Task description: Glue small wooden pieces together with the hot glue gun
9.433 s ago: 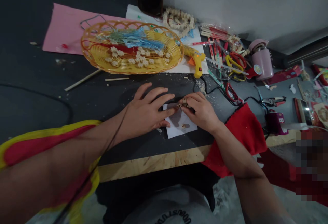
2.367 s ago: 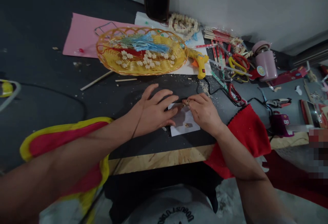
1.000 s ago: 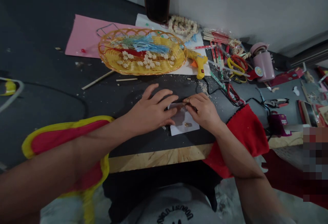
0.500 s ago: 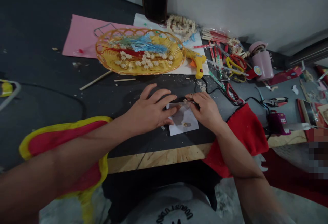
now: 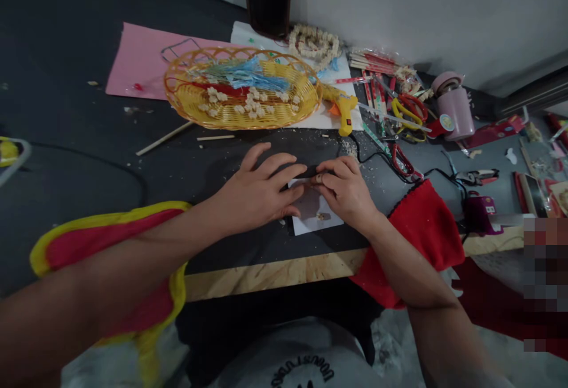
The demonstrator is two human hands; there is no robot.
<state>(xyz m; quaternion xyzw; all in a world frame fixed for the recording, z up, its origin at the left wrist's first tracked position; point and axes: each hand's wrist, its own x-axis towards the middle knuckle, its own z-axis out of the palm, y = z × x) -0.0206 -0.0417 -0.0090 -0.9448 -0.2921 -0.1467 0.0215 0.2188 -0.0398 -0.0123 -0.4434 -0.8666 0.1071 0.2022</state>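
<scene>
My left hand (image 5: 261, 193) is open, fingers spread, with its thumb and lower fingers over the left edge of a small white paper (image 5: 306, 222). My right hand (image 5: 348, 190) is closed in a pinch above the paper's upper part, close to the left fingertips. Between its fingertips is a small pale flower-shaped piece (image 5: 318, 179), mostly covered now. Another small, yellowish-pale bit (image 5: 320, 216) lies on the paper, too small to make out.
Behind the hands stands a yellow woven basket (image 5: 177, 104) holding blue tassels and pale flower pieces. A yellow glue gun (image 5: 345, 113) lies beside it. To the right are red-handled scissors (image 5: 402, 162), pliers (image 5: 479, 176), a pink bottle (image 5: 455, 110) and a red cloth (image 5: 426, 228).
My right hand has shifted slightly left, toward my left fingertips, and its fingers now cover more of the small flower-shaped piece. The left hand stays almost still and spread.
</scene>
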